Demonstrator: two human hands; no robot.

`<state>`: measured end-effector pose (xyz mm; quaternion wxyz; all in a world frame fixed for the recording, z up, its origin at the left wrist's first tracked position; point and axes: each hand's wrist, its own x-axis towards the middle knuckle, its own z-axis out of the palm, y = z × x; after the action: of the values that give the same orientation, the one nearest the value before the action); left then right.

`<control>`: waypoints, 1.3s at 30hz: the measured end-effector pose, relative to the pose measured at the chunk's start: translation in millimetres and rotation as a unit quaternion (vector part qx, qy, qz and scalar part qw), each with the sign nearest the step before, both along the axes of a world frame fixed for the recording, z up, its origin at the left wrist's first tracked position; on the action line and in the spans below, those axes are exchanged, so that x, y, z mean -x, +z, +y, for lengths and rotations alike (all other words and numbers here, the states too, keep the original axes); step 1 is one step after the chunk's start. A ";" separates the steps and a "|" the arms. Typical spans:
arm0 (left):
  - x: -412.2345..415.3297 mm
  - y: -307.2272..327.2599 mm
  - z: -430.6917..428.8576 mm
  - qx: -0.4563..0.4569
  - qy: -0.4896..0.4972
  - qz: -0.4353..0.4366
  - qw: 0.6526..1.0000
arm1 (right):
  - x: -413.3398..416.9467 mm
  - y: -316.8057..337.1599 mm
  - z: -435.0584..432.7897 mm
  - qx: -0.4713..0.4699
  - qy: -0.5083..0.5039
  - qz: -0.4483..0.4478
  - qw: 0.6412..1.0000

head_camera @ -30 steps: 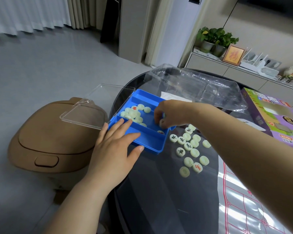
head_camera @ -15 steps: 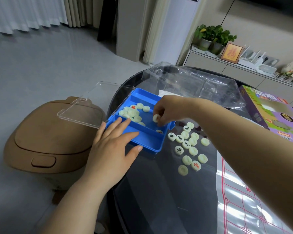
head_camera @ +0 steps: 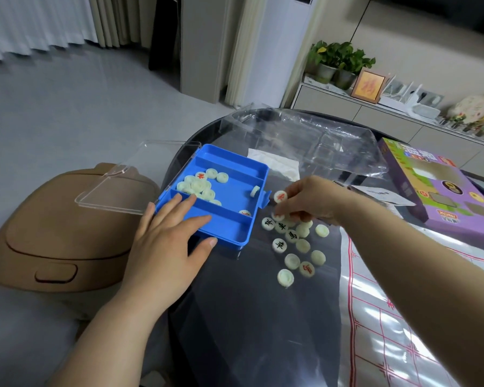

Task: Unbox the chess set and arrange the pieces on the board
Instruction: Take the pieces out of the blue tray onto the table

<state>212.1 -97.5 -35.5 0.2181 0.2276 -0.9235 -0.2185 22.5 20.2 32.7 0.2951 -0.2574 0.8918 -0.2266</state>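
1. On the dark bench (head_camera: 249, 317), far left: blue tray (head_camera: 221, 229), three compartments, pale round pieces (head_camera: 197, 185) heaped in the middle one.
2. left hand (head_camera: 165, 247): grip spread, flat on tray's near rim.
3. right hand (head_camera: 308, 199): grip pinching red-marked piece (head_camera: 280, 196) above loose pieces (head_camera: 292, 261) right of tray.

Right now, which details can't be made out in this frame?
Head view:
- Board sheet: cut off by the right and bottom edges, partly under the right forearm.
- Pieces beneath the right hand: its fingers cover them; only the red-marked piece it pinches shows.
- Blank-faced pieces: characters not showing.
- Blue tray near compartment: partly behind the left hand.
- Purple box: print blurred, cut by the right edge.
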 end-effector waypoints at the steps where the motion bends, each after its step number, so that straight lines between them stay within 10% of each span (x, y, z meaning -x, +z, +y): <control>1: -0.3 -0.9 0.1 0.001 0.001 0.001 1.000 | -3.2 -2.0 -2.7 -0.008 0.004 0.010 1.000; 18: -0.3 -2.5 0.6 -0.006 0.012 0.011 1.000 | -2.4 11.8 -23.7 0.090 0.122 0.251 0.956; 27: -0.2 -3.6 -0.4 -0.005 0.013 0.019 1.000 | -8.7 2.5 -64.7 -0.126 0.239 0.329 0.905; 35: -0.5 -5.1 -1.7 -0.003 0.005 0.037 0.999 | -0.3 17.7 -32.0 0.099 0.087 0.185 0.974; 39: -1.1 -7.6 -3.4 -0.003 -0.001 0.038 0.999 | 9.2 17.5 2.8 0.051 0.043 0.153 0.986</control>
<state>213.3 -101.0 -43.1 0.2519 0.2186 -0.9143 -0.2296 13.3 23.0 50.2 0.1512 -0.3415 0.9019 -0.2170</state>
